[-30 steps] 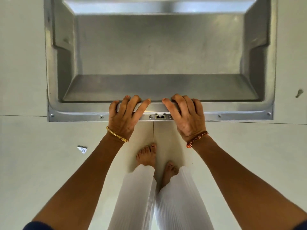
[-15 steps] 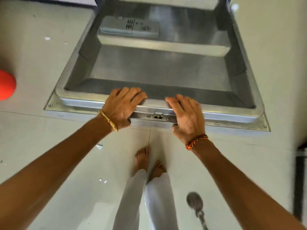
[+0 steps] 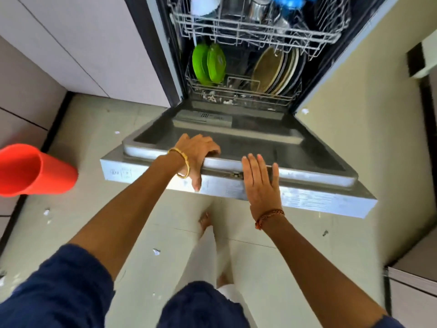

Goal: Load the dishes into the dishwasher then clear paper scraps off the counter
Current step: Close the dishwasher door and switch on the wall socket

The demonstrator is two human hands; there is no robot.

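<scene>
The dishwasher door (image 3: 307, 195) hangs partly raised in front of me, its steel inner face up. My left hand (image 3: 197, 153) grips the door's top edge, fingers curled over the rim and thumb down the front. My right hand (image 3: 260, 183) lies flat with straight fingers against the same edge, just right of the latch. Behind the door the lower rack (image 3: 238, 93) holds two green plates (image 3: 208, 63) and several beige plates (image 3: 274, 69). The upper rack (image 3: 255, 31) carries steel cups and a blue item.
An orange bin (image 3: 35, 171) stands on the floor at the left. Paper scraps (image 3: 156, 252) lie scattered on the pale floor tiles. Grey cabinet fronts (image 3: 71, 43) run along the left, and a counter corner (image 3: 416, 266) juts in at the lower right. My feet are under the door.
The door has swung up from lying flat, and the loaded racks have come into view. My right hand's fingers have straightened from the rim to a flat press. The left hand keeps its grip.
</scene>
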